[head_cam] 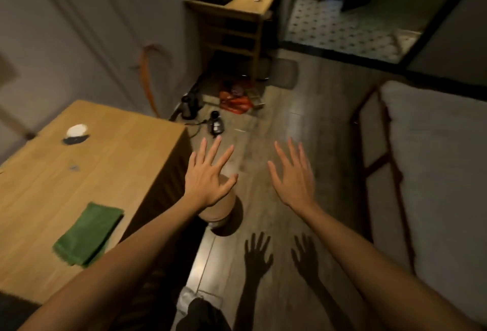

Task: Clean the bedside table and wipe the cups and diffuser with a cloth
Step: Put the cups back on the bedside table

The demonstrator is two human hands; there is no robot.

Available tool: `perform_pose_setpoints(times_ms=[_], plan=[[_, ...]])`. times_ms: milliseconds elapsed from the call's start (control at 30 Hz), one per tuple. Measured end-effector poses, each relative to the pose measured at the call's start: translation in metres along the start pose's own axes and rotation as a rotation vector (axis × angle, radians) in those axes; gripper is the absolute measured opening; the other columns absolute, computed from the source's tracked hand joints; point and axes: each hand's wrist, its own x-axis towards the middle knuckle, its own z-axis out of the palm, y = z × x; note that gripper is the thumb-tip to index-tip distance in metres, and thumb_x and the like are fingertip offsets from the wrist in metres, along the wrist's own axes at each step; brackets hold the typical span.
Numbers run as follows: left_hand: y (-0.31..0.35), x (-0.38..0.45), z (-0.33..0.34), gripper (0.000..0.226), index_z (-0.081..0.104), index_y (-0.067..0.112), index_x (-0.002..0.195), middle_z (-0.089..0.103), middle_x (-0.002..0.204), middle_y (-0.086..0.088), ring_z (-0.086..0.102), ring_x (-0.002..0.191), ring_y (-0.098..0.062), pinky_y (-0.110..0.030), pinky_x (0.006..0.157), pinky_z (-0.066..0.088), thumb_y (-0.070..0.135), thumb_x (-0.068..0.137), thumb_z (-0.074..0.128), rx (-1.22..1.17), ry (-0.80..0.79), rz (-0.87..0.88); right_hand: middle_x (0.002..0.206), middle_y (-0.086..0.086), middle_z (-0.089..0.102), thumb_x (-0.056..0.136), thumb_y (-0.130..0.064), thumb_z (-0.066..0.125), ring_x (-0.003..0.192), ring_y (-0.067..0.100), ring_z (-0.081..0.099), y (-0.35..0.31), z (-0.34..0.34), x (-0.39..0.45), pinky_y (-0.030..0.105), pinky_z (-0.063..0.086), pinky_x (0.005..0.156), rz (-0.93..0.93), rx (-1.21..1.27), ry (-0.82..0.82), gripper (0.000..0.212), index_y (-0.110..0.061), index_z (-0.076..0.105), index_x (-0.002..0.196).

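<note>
Both hands empty, fingers spread flat over the floor at frame centre: left hand [208, 172], right hand [292, 175], touching nothing. Green cloth [88, 234] folded, lying untouched on the worktop [118, 159] at lower left. Small white-and-dark object [76, 134] near the worktop's far edge, too blurred to identify as cup or diffuser. No cups clearly in view. Looks like wiping not yet started; cloth pickup, worktop wipe, cups and diffuser all left.
</note>
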Motion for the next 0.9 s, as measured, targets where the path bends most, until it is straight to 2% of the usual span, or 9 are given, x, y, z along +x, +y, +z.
perform_pose_setpoints(times_ms=[133, 167, 200, 333, 400, 500, 567, 767, 900], plan=[[0.118, 0.012, 0.006, 0.076, 0.006, 0.042, 0.157, -0.006, 0.168, 0.001, -0.010, 0.153, -0.032, -0.056, 0.122, 0.012, 0.075, 0.089, 0.016, 0.008, -0.035, 0.187, 0.165, 0.002, 0.022, 0.099, -0.058, 0.034, 0.153, 0.026, 0.014, 0.105, -0.070, -0.070, 0.050, 0.029, 0.119, 0.192, -0.080, 0.112, 0.061, -0.033, 0.031, 0.155], [0.168, 0.013, 0.011, 0.076, 0.004, 0.043, 0.156, -0.007, 0.167, 0.001, -0.010, 0.153, -0.032, -0.056, 0.122, 0.011, 0.076, 0.089, 0.015, 0.005, -0.038, 0.262, 0.164, 0.004, 0.024, 0.099, -0.057, 0.034, 0.153, 0.028, 0.017, 0.143, -0.098, -0.100, 0.050, 0.032, 0.117, 0.255, -0.105, 0.154, 0.061, -0.032, 0.033, 0.154], [0.184, 0.015, 0.014, 0.075, 0.002, 0.044, 0.156, -0.008, 0.167, 0.002, -0.011, 0.153, -0.032, -0.056, 0.122, 0.010, 0.076, 0.089, 0.014, -0.005, -0.047, 0.276, 0.164, 0.005, 0.025, 0.099, -0.058, 0.033, 0.152, 0.028, 0.017, 0.155, -0.108, -0.111, 0.050, 0.033, 0.116, 0.270, -0.113, 0.158, 0.062, -0.031, 0.032, 0.155], [0.312, 0.011, 0.033, 0.075, -0.002, 0.046, 0.155, -0.011, 0.167, 0.004, -0.011, 0.153, -0.031, -0.055, 0.121, 0.012, 0.078, 0.090, 0.018, -0.014, -0.056, 0.438, 0.167, -0.003, 0.012, 0.101, -0.061, 0.025, 0.155, 0.022, 0.007, 0.240, -0.168, -0.195, 0.046, 0.021, 0.122, 0.433, -0.129, 0.222, 0.062, -0.036, 0.019, 0.158], [0.377, 0.006, 0.042, 0.075, 0.001, 0.045, 0.156, -0.009, 0.167, 0.004, -0.009, 0.153, -0.031, -0.056, 0.120, 0.015, 0.076, 0.091, 0.023, -0.051, -0.066, 0.551, 0.168, -0.005, 0.009, 0.101, -0.062, 0.026, 0.155, 0.020, 0.005, 0.280, -0.195, -0.240, 0.045, 0.018, 0.122, 0.513, -0.122, 0.271, 0.062, -0.039, 0.016, 0.158], [0.466, 0.000, 0.055, 0.076, 0.008, 0.044, 0.156, 0.000, 0.168, 0.003, -0.002, 0.153, -0.034, -0.060, 0.117, 0.021, 0.075, 0.089, 0.026, -0.107, -0.094, 0.703, 0.168, -0.006, 0.008, 0.100, -0.065, 0.025, 0.155, 0.019, 0.004, 0.332, -0.226, -0.296, 0.045, 0.016, 0.123, 0.649, -0.141, 0.314, 0.063, -0.041, 0.015, 0.157], [0.526, -0.003, 0.067, 0.076, 0.007, 0.046, 0.156, 0.002, 0.168, 0.004, 0.002, 0.153, -0.034, -0.060, 0.117, 0.023, 0.075, 0.088, 0.027, -0.129, -0.110, 0.776, 0.167, -0.005, 0.008, 0.099, -0.068, 0.022, 0.154, 0.019, 0.004, 0.370, -0.244, -0.330, 0.045, 0.015, 0.123, 0.760, -0.137, 0.349, 0.065, -0.040, 0.015, 0.157], [0.706, -0.014, 0.124, 0.075, -0.001, 0.048, 0.155, -0.008, 0.167, 0.007, -0.007, 0.153, -0.030, -0.059, 0.119, 0.014, 0.076, 0.090, 0.024, -0.162, -0.160, 0.982, 0.168, -0.002, 0.007, 0.098, -0.070, 0.020, 0.154, 0.023, 0.004, 0.490, -0.290, -0.430, 0.047, 0.017, 0.124, 1.059, -0.167, 0.362, 0.068, -0.039, 0.012, 0.158], [0.831, -0.024, 0.171, 0.075, -0.001, 0.047, 0.155, -0.007, 0.167, 0.008, -0.005, 0.154, -0.030, -0.058, 0.120, 0.017, 0.075, 0.091, 0.025, -0.194, -0.244, 1.053, 0.167, -0.002, 0.008, 0.095, -0.073, 0.012, 0.154, 0.023, 0.004, 0.581, -0.325, -0.488, 0.046, 0.018, 0.124, 1.184, -0.171, 0.352, 0.071, -0.039, 0.011, 0.157]])
